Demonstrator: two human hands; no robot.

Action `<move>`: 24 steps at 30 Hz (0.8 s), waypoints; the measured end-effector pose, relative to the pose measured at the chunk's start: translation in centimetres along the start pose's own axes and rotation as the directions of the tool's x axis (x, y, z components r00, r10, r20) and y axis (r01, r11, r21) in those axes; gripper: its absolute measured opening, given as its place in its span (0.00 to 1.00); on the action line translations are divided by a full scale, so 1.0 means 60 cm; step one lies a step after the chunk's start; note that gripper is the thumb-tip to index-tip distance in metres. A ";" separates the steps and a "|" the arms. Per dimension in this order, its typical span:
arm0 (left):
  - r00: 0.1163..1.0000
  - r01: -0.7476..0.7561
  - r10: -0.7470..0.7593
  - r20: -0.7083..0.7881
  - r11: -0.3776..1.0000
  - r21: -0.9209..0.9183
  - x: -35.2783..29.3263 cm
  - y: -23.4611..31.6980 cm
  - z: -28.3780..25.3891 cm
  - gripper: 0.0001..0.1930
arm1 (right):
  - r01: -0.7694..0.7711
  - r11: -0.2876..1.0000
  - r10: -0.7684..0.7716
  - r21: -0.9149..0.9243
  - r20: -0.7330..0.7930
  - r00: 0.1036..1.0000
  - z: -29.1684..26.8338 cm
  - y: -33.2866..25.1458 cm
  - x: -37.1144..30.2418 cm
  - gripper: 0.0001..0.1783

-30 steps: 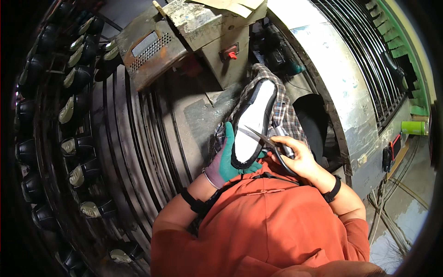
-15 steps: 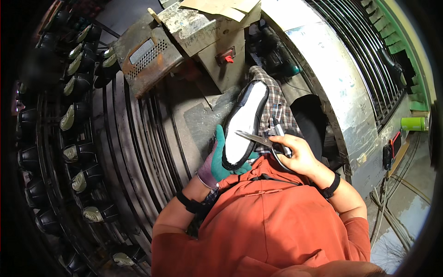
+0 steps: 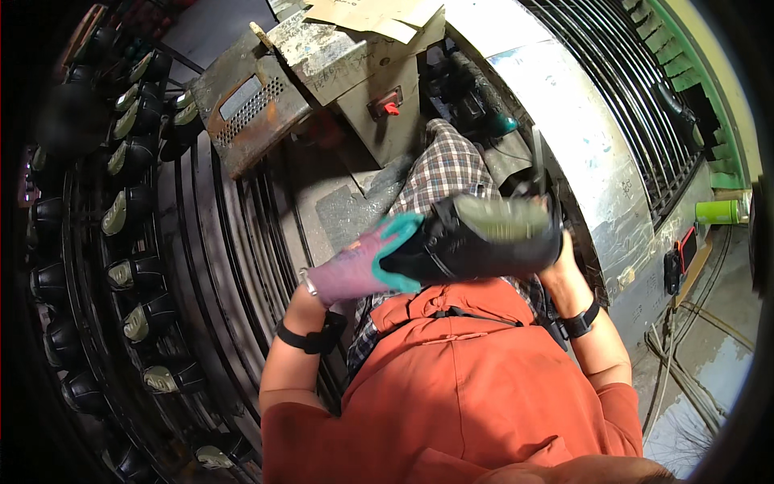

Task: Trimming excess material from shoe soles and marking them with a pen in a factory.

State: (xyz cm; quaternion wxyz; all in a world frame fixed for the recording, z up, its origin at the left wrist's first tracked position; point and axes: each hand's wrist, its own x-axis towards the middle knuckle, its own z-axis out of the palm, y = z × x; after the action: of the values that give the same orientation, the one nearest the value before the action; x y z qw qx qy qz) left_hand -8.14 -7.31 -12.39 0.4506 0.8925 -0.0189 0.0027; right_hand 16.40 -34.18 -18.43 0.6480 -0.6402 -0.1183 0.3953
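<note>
A black shoe upper with an olive-green patch lies sideways across my lap, blurred by motion. My left hand, in a mauve and teal glove, grips its left end, fingers and thumb on either side. At the right end is my bare right hand, mostly hidden behind the shoe. Scissors are in that hand, their blurred blades pointing up beyond the shoe; the handles are hidden. The white underside of the shoe is out of sight.
To the left, racks carry several black shoes with pale patches. A rusty metal machine with a red switch stands ahead. At right are a metal-topped bench, a barred grille and a green cylinder.
The shoe has turned from its white underside to its black upper and swung crosswise. My left hand moved to its left end. My right hand, with the scissors, moved right behind the shoe.
</note>
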 end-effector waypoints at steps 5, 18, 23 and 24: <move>0.900 0.368 -0.432 0.055 0.687 -0.626 -0.005 -0.018 0.071 0.36 | -0.300 0.952 0.268 0.066 0.294 0.917 0.078 -0.007 -0.069 0.24; 0.660 -0.210 -0.748 -0.072 -0.091 -0.973 0.004 0.026 0.136 0.20 | 0.036 0.956 0.120 -0.290 0.501 0.857 0.174 -0.059 -0.044 0.25; 0.811 -0.327 -0.583 -0.047 -0.386 -0.862 -0.034 0.024 0.106 0.21 | 0.125 0.943 0.072 -0.310 0.553 0.830 0.215 -0.067 -0.035 0.24; 0.825 -0.375 -0.560 -0.076 -0.442 -0.815 -0.049 0.023 0.099 0.23 | 0.198 0.929 0.018 -0.313 0.573 0.819 0.223 -0.068 -0.036 0.23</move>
State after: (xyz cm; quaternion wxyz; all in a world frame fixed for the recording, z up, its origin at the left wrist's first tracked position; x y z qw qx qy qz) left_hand -11.18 -12.84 -14.89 0.9604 0.0226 0.2059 0.1865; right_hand 7.65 -25.22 -11.87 0.4737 -0.5946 -0.4058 0.5073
